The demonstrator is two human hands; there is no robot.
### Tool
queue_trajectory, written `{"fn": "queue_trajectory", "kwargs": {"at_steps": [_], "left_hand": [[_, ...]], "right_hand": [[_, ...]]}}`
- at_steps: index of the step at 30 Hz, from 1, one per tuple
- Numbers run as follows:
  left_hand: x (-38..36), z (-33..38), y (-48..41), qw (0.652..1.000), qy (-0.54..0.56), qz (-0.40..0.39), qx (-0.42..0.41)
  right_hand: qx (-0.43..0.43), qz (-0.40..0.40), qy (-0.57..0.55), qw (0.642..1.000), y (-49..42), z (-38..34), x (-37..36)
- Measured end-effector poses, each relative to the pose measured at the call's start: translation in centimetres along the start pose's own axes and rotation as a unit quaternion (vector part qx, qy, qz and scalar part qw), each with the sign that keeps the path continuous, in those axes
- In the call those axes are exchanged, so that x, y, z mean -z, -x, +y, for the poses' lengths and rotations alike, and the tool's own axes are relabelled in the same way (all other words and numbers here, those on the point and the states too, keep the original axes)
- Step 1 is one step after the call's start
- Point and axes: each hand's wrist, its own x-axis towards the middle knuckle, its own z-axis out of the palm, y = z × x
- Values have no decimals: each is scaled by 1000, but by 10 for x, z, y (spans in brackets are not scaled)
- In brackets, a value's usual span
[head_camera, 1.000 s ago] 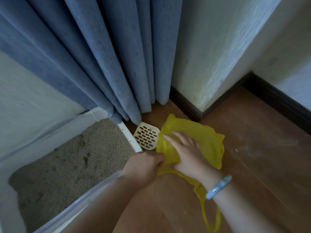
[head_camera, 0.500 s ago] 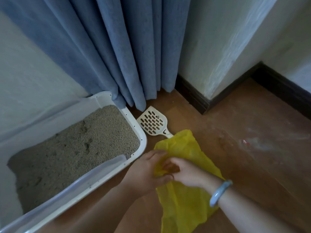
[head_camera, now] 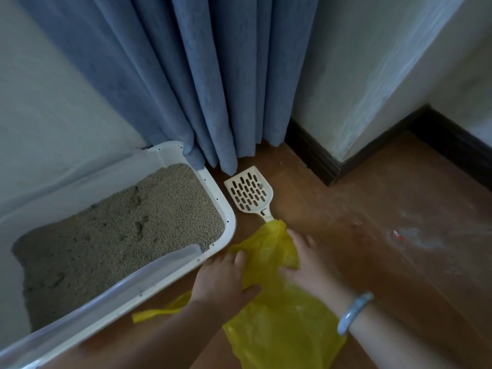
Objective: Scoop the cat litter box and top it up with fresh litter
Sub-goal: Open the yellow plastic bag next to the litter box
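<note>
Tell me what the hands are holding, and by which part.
Both hold the bag by its crumpled upper part: the left hand grips its left side, thumb on top, and the right hand grips its right side.

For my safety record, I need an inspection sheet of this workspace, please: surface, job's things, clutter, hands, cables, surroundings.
Surface: brown floor, white smears at the right.
Job's things: box against the wall, filled with litter showing dents; scoop flat on the floor beside the box, handle end under the yellow bag.
Clutter: small red scrap on the floor.
Hands: left hand grips the bag; right hand on the bag, blurred, grip unclear; bracelet on its wrist.
Cables: nothing seen.
Surroundings: blue curtain reaching the floor, pale wall, dark skirting.
</note>
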Motion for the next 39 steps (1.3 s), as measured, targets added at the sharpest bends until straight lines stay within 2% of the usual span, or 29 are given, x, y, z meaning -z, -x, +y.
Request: {"fn": "queue_trajectory", "kwargs": {"at_steps": [2,4,5,7,9,11,12,14,17,20,22,24,28,35,39], "left_hand": [[-4,5,-1,998,44,35,-2],[-7,11,-3,995,64,70,-24],[-7,13,-4,994,64,81,-36],[-9,14,-7,996,42,46,-63],[-18,9,-10,996,32,9,-82],[-19,4,-9,993,41,26,-106],[-21,1,-7,992,61,19,-105],[-26,-7,-4,989,87,61,-107],[-24,-16,2,987,65,61,-136],[-26,-26,10,985,35,65,-158],[-22,-30,16,985,31,48,-165],[-18,-31,20,985,15,-11,-169],[-19,-33,29,983,6,-58,-176],[-15,-22,27,988,26,-59,-143],[-11,-16,24,989,72,-58,-115]], "right_hand": [[9,-54,-154,986,1,0,-8],[37,-101,-244,964,5,-2,-14],[55,-113,-250,960,6,-1,-16],[80,-110,-246,960,4,2,-17],[73,-91,-263,958,-2,5,-12],[56,-62,-281,956,-11,7,-7],[54,-57,-274,958,-15,7,-7],[59,-70,-250,964,-24,2,-9],[75,-93,-194,974,-38,-14,-19],[95,-82,-111,986,-48,-35,-23],[111,-61,-48,991,-48,-47,-23],[127,-36,-7,991,-46,-55,-24],[125,13,21,992,-43,-58,-28],[65,65,-14,996,-37,-18,-18],[43,89,16,995,-28,3,-6]]}}
